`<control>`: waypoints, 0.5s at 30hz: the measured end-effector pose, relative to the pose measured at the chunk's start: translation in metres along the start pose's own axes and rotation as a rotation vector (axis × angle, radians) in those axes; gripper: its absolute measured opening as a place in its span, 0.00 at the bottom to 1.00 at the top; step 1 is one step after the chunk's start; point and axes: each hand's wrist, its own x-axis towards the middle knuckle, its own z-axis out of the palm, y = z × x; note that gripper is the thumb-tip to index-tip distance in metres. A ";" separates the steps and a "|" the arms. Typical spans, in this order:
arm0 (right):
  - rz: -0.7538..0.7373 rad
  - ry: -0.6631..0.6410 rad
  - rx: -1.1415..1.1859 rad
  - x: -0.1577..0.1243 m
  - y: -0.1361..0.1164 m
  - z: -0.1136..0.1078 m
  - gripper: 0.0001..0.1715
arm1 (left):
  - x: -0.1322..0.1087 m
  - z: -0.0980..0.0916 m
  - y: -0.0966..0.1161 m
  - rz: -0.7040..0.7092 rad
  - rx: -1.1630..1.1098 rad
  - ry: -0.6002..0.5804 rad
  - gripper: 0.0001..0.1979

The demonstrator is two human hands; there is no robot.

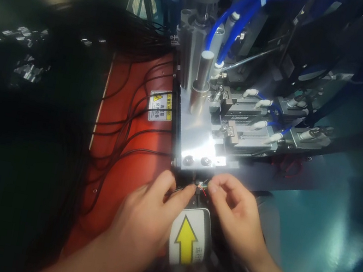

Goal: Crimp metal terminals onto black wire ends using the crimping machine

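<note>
Between my two hands, fine coloured wires (202,187), red and green among them, fan out from the end of a black cable (177,190). My left hand (150,210) pinches this cable just behind the bared wires. From the other side, my right hand (236,211) has thumb and forefinger pressed together at the wire tips. Both hands are at the front edge of a bright metal machine block (199,134). Just below the fingers is a white label with a yellow arrow (186,240).
Several black cables (127,122) cross a red surface (140,171) on the left, which bears a warning label (161,106). A dark cable bundle (115,30) lies beyond. Pneumatic cylinders (247,138) with blue hoses (239,19) stand behind and to the right.
</note>
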 end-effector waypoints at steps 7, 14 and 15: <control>0.015 0.000 -0.048 -0.002 0.002 0.001 0.10 | 0.002 0.000 0.000 0.018 0.044 -0.012 0.18; -0.124 0.060 -0.297 -0.005 0.002 0.001 0.08 | 0.001 -0.002 0.001 0.032 0.094 -0.037 0.19; -0.087 0.048 -0.264 -0.004 0.001 0.001 0.08 | 0.001 -0.002 0.001 0.034 0.094 -0.035 0.19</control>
